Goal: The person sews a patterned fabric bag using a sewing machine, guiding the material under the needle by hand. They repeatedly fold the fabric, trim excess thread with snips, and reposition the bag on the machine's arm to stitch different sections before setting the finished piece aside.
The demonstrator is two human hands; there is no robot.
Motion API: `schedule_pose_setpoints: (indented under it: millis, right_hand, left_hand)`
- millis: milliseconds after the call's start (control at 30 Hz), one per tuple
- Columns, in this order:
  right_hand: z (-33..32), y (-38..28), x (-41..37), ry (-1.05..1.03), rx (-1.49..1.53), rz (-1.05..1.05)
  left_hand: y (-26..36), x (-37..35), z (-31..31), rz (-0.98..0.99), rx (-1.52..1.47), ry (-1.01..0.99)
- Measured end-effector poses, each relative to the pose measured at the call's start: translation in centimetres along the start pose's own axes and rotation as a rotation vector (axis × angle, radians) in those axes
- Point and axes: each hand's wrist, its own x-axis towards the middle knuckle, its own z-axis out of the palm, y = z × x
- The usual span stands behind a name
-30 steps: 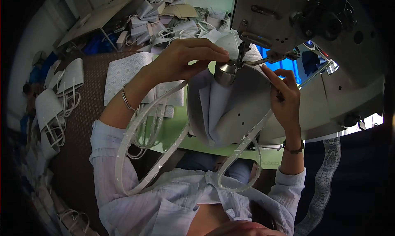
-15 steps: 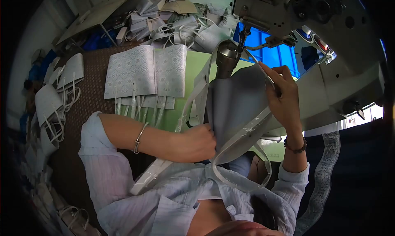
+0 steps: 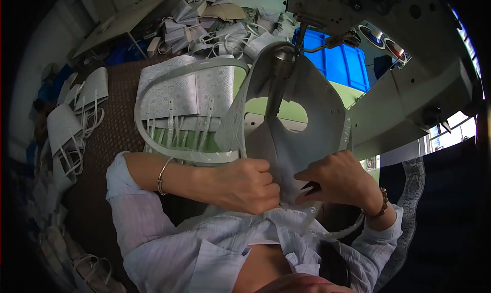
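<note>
A grey bag body [image 3: 317, 106] hangs open around the metal post arm [image 3: 281, 73] of a sewing machine [image 3: 378, 104]. A pale strap [image 3: 194, 63] loops out to its left, over the patterned panels. My left hand [image 3: 250, 185] is closed in a fist on the bag's near left edge; its fingertips are hidden. My right hand [image 3: 337, 178] is bent over the near right part of the bag, with a small dark pointed tool [image 3: 311, 187] between thumb and fingers.
Silvery patterned panels [image 3: 174, 91] with straps lie on the green table [image 3: 235, 83]. Behind stand a blue crate [image 3: 340, 63] and a heap of bag pieces [image 3: 225, 32]. More bag pieces [image 3: 64, 129] lie at the left.
My right hand has come down from the upper right edge to the near side, and the dark tool now shows. The bag has opened around the post, and the strap has swung out left.
</note>
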Motion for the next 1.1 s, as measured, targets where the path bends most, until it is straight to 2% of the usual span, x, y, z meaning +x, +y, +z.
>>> schedule_pose_setpoints:
  millis: [67, 133, 167, 200, 233, 267, 300, 367, 433, 500, 567, 733, 800, 867, 967, 1100]
  right_hand:
    - [-1.5, 0.8, -2.7, 0.176, 0.225, -0.181]
    - [-1.1, 0.2, -3.5, 0.370, 0.213, -0.241]
    - [-1.0, -0.5, -3.2, 0.506, 0.041, -0.065]
    - [-0.9, -0.5, -2.9, 0.579, -0.046, 0.024]
    - [-0.9, -0.5, -2.6, 0.643, -0.127, 0.120]
    - [-1.2, 0.6, -1.8, 0.736, -0.107, 0.141]
    - [-1.5, 1.8, -1.2, 0.827, -0.093, 0.161]
    - [-1.7, 3.4, -0.5, 0.854, -0.089, 0.155]
    - [-2.2, 4.6, 0.5, 1.035, -0.052, 0.122]
    - [-3.0, 5.5, 1.7, 1.038, 0.042, 0.195]
    - [-3.4, 6.6, 3.0, 1.030, 0.138, 0.268]
    - [-4.0, 9.0, 5.3, 0.894, 0.269, 0.396]
    - [-4.5, 9.4, 5.4, 0.865, 0.262, 0.411]
    - [-4.9, 9.6, 5.4, 0.837, 0.256, 0.427]
    - [-5.2, 10.1, 5.5, 0.781, 0.248, 0.450]
    - [-5.4, 9.6, 5.3, 0.762, 0.254, 0.473]
  left_hand:
    - [-2.2, -0.5, -2.3, -0.153, 0.041, 0.092]
    - [-4.4, -1.0, -3.7, -0.274, 0.050, 0.204]
    - [-5.1, -1.1, -4.4, -0.292, 0.060, 0.242]
    - [-5.5, -1.0, -4.9, -0.292, 0.059, 0.238]
    - [-6.1, -0.7, -5.2, -0.295, 0.140, 0.339]
    - [-6.7, -0.4, -5.5, -0.295, 0.224, 0.445]
    - [-7.5, -0.3, -5.5, -0.290, 0.226, 0.449]
    - [-8.8, -0.1, -5.5, -0.386, 0.330, 0.602]
    - [-9.5, -0.3, -5.1, -0.416, 0.319, 0.564]
    - [-10.5, -0.3, -4.8, -0.450, 0.300, 0.518]
    - [-12.3, 0.2, -4.4, -0.494, 0.161, 0.518]
    - [-15.9, 0.9, -4.3, -0.564, 0.081, 0.380]
    - [-16.8, 1.2, -4.5, -0.555, 0.043, 0.351]
    - [-17.5, 1.3, -4.6, -0.627, -0.084, 0.295]
    - [-18.2, 1.4, -4.8, -0.567, -0.098, 0.274]
    - [-18.0, 1.4, -4.8, -0.626, -0.122, 0.294]
